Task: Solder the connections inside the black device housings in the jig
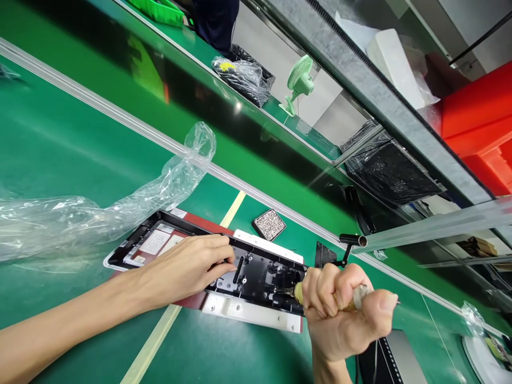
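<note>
OK, right hand (340, 309): fingers wrapped round a screwdriver (298, 293), shaft pointing into the black case (259, 280). Left hand (200, 261) over the case, fingers curled; can't tell if they hold anything. Case lies on the bench (240, 354), between two white strips (256, 313). Speckled box (270, 224) just beside.

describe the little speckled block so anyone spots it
On the green bench, find the long black casing. Beyond its far edge, right of the yellow tape, sits the small block. Its densely speckled top sets it apart from these neighbours.
</note>
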Motion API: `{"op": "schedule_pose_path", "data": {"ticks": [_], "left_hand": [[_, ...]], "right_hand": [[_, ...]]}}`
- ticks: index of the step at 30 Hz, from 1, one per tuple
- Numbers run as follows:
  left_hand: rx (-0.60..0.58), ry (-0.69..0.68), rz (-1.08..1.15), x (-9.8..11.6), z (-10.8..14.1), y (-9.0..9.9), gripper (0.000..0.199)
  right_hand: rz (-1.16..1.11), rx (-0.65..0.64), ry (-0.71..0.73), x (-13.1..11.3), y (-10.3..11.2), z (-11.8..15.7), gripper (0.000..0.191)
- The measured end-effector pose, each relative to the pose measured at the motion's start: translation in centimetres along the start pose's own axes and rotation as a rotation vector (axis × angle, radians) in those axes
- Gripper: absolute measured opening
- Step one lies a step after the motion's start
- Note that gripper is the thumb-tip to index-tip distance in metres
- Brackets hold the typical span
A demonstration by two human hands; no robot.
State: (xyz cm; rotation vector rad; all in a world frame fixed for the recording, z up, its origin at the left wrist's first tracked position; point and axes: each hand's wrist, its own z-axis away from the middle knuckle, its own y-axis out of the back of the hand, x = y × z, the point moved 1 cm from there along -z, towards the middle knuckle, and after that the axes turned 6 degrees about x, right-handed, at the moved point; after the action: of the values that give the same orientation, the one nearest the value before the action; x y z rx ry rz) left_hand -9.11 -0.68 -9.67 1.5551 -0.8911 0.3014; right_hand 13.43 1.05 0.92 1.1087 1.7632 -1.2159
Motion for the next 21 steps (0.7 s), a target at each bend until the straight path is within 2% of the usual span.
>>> {"op": "schedule_pose_path", "data": {"ticks": [10,21], "left_hand": [[-0.048,0.078,0.055,0.09,-0.28,0.06,0.023],[-0.025,0.068,0.084,0.13,-0.46,0.12,0.022]], "right_hand": [[0.007,-0.01,-0.013,0.08,0.23,0.03,0.054],[0.044,-0.013,-0.02,-0.08,-0.06,0.14,0.055]]}}
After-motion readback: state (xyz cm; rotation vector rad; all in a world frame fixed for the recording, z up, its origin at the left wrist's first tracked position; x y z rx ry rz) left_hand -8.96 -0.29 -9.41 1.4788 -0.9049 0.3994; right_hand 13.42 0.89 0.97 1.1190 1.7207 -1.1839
